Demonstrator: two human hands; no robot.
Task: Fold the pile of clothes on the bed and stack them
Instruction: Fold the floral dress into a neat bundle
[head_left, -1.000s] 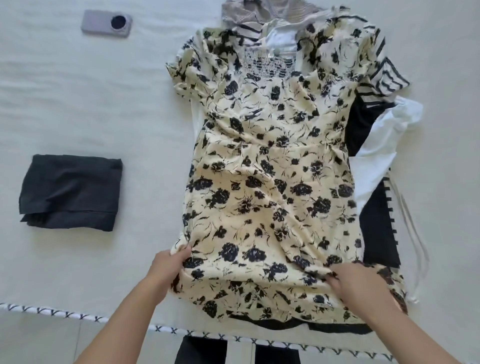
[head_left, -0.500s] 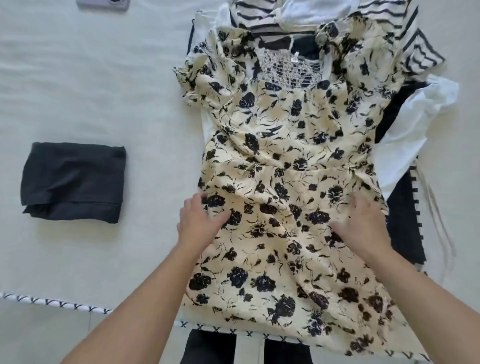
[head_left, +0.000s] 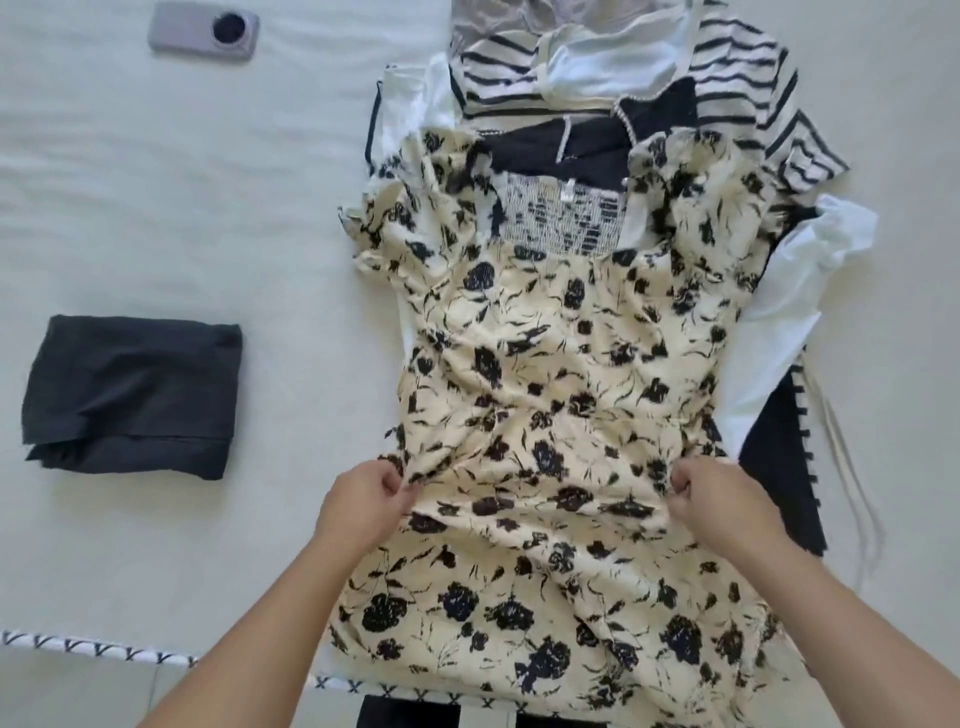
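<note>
Now both hands' fingers (head_left: 400, 486) on dress (head_left: 561, 364).

Bed (head_left: 208, 218): white sheet, patterned black-and-white trim along the 6 o'clock edge. Directly on it: folded black garment (head_left: 132, 397) at 9 o'clock; grey phone (head_left: 205, 34) at 11 o'clock, camera side up; pile of clothes (head_left: 597, 208) from centre to 1 o'clock.
</note>
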